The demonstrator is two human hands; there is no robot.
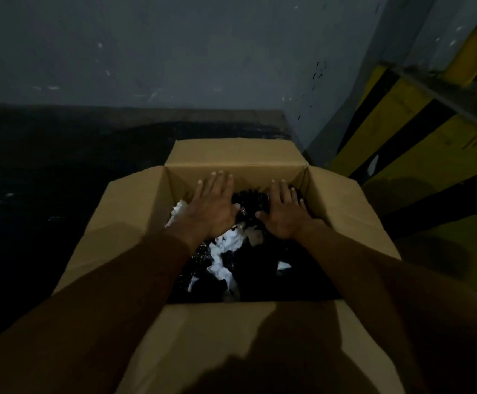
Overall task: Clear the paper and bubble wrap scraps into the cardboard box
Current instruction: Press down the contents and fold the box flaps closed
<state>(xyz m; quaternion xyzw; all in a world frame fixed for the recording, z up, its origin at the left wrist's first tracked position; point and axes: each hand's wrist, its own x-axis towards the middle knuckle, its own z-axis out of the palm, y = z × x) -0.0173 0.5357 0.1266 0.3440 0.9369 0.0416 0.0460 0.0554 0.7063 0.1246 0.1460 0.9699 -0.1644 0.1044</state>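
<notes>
Left grip [216, 207] and right grip [284, 213] side by side, flat, fingers straight, holding nothing, palms down inside open box [135, 211] of smooth brown cardboard. Between them, bumpy glossy dark wrap [250, 199]; below the wrists, crumpled white paper [227, 245]. Nearer heap lost in shadow.

The cardboard box [260, 172] gapes open above, its flaps [123, 223] splayed outward.

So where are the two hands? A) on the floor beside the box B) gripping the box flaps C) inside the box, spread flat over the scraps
C: the left hand and right hand are spread flat, fingers straight, over the scraps inside the box.
</notes>
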